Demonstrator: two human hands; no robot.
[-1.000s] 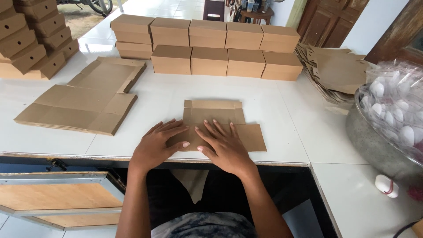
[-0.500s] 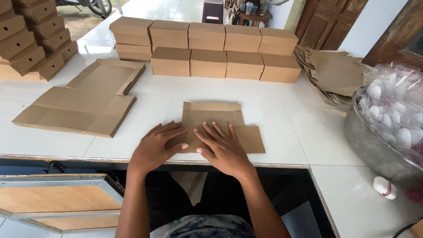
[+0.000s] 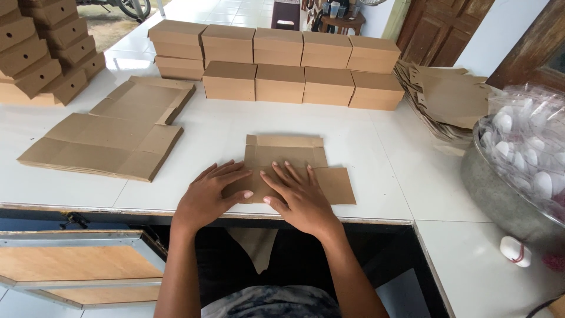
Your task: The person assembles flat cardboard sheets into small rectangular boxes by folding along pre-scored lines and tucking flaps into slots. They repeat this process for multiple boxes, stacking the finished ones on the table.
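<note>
Pressing flat, your left hand (image 3: 207, 198) and right hand (image 3: 297, 197) lie open, gripping nothing, on a cardboard box blank (image 3: 287, 166). It looks light and bendable along creases; hold it by its edges on the tabletop (image 3: 376, 141).

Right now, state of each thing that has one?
Cardboard blank: flat, unfolded, pressed to the white table.
Left hand: open, palm down on the blank.
Right hand: open, palm down on the blank.
Brown boxes: assembled, closed, stacked in rows.
Flat blank stacks: unfolded, piled.
Metal bowl: full, under clear plastic.
</note>
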